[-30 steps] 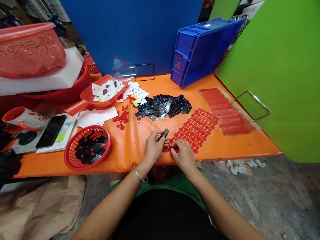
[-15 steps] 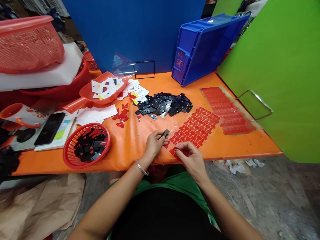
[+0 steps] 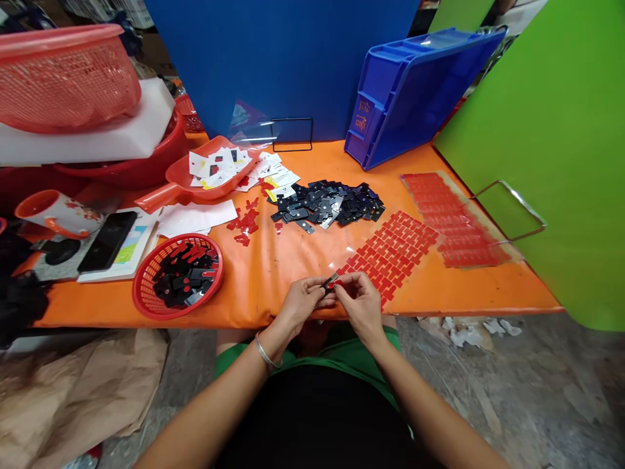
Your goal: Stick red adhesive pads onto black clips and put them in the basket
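Near the table's front edge, my left hand [image 3: 301, 301] is closed on a small black plate [image 3: 329, 283]. My right hand [image 3: 362, 305] pinches a small red sticker [image 3: 336, 284] against that plate; how far it is stuck down I cannot tell. Just beyond my hands lies a sheet of red T-shaped stickers [image 3: 398, 251] in slanted rows. A heap of black plates [image 3: 332, 203] sits farther back in the middle. To the left, a round red basket [image 3: 138, 286] holds black plates, several with red on them. Loose red sticker scraps [image 3: 245, 223] lie between basket and heap.
A second red sheet [image 3: 452, 218] lies at the right beside a green panel [image 3: 551, 130] with a metal handle. A blue crate [image 3: 375, 98] leans at the back. On the left are a red scoop [image 3: 176, 172] with paper cards, a phone [image 3: 108, 241] and a mug [image 3: 61, 213].
My right hand has moved from the red sticker sheet left to my left hand, bringing a red sticker to the black plate. The view has shifted slightly.
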